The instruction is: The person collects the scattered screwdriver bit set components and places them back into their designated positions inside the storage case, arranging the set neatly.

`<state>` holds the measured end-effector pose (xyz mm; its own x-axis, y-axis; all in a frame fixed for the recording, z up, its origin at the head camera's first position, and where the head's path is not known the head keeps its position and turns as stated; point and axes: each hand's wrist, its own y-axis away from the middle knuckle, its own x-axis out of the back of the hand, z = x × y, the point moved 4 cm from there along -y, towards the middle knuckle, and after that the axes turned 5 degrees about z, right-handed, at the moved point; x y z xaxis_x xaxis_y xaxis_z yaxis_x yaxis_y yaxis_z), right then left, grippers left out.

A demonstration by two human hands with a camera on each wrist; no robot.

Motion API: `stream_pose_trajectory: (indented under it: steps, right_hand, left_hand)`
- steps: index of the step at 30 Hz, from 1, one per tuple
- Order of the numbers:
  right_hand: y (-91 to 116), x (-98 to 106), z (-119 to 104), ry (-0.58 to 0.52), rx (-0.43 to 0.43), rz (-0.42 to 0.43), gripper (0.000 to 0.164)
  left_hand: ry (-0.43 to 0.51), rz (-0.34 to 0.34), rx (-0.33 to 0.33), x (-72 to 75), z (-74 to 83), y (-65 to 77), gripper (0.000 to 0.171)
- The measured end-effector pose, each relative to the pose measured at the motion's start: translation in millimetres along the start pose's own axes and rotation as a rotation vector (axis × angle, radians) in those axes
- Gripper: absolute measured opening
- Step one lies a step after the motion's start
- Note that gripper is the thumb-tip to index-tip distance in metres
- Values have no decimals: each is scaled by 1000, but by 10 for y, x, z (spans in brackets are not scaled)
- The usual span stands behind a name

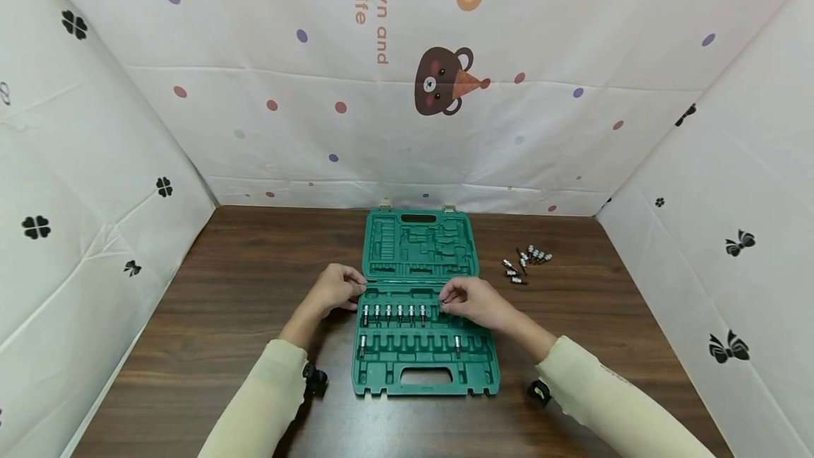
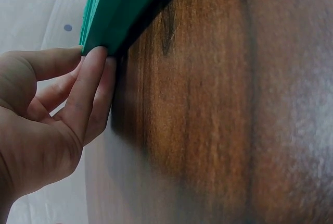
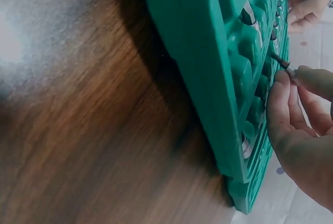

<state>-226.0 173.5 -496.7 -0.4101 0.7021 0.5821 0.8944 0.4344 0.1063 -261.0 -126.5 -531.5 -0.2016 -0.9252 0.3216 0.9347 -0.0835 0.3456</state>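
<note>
Watching from a distance, I attend mostly to one relation: how the bit lies against the far row of the green case. The right hand pinches this bit between thumb and fingers, a little to the right of the six seated bits in that row. In the right wrist view, its silver end is in the fingertips, and its dark tip comes out slanting toward the case. The seated bits have their long axis running from far to near, with silver ends far and tips near. In my judgement, everything here depends on the angle of the held bit agreeing with theirs, and the right hand is the nearer one for this. I cannot tell whether the tip touches the case.

The left hand pinches the edge of the case at its left side, near the hinge. So the hands are well apart from each other, and each has its fingers closed on something. The lid lies opened on the far side. In the near row I see two more bits, one at the left end and one toward the right. Some loose bits lie on the table, to the right of the lid.

On the far cloth I can read "down and" and "of life", printed sideways, to the left of a brown bear. On the case I can read no brand and no label.
</note>
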Motion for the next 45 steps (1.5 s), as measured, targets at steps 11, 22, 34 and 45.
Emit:
stream_pose_trajectory:
  steps: [11, 22, 34, 45]
  right_hand:
    - [-35, -88, -124, 155, 42, 9, 6]
    - [-102, -189, -160, 349, 107, 68, 5]
    - [-209, -187, -233, 428, 30, 54, 21]
    - [-299, -165, -235, 432, 18, -22, 15]
  left_hand:
    - [1, 1, -1, -3, -23, -17, 12]
    - [-1, 6, -1, -14, -17, -13, 11]
    - [-2, 3, -2, -11, -5, -10, 11]
    - [4, -4, 12, -10, 6, -13, 10]
